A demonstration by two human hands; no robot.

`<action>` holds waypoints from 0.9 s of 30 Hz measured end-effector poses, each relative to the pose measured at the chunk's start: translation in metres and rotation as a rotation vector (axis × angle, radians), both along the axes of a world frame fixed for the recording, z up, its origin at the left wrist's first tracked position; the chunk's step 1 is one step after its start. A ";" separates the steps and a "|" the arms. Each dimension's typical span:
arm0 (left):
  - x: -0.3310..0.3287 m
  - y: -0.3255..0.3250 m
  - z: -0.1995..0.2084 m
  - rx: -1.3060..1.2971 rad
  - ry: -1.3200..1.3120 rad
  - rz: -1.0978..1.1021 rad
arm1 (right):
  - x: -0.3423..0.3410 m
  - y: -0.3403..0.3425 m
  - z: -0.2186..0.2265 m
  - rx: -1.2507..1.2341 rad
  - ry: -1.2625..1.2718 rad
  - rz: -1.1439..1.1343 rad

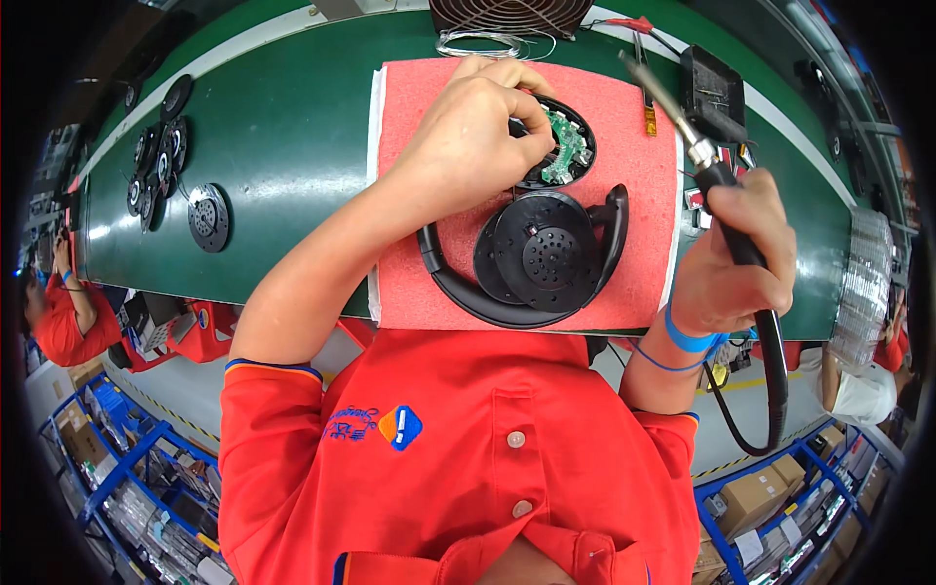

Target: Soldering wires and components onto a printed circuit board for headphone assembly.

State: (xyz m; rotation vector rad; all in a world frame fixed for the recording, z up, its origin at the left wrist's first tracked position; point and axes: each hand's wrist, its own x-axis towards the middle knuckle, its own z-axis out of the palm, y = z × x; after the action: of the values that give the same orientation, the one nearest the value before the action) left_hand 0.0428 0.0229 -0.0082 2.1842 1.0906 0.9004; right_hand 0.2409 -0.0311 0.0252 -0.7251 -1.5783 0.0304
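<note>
On a pink foam mat (419, 88) lies a black over-ear headphone, its headband (458, 292) curving toward me. The far ear cup (585, 122) is uncovered, with a green circuit board (565, 146) inside. Over that cup bends my left hand (487, 122), thumb and forefinger pinched together near the board; what they pinch is hidden. A round black perforated speaker plate (551, 252) rests on the nearer side of the headphone. My right hand (746, 249) grips a soldering iron (717, 180) by its black handle, off to the right, metal tip pointing up and away from the cup.
Several round speaker plates (208, 216) lie on the green table (292, 127) at left. At the back are a fan grille (512, 19) and a coil of solder wire (487, 44). A black tray (714, 93) and tweezers (643, 83) sit back right; stacked clear trays (863, 283) stand far right.
</note>
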 end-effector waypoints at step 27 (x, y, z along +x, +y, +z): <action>0.005 0.001 -0.008 0.097 -0.031 0.069 | -0.009 -0.010 -0.006 -0.342 -0.158 0.045</action>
State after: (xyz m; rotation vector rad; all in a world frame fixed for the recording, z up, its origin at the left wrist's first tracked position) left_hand 0.0480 0.0238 -0.0158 2.2144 1.1360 1.0334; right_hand 0.2319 -0.0414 0.0191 -0.9767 -1.7623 0.2880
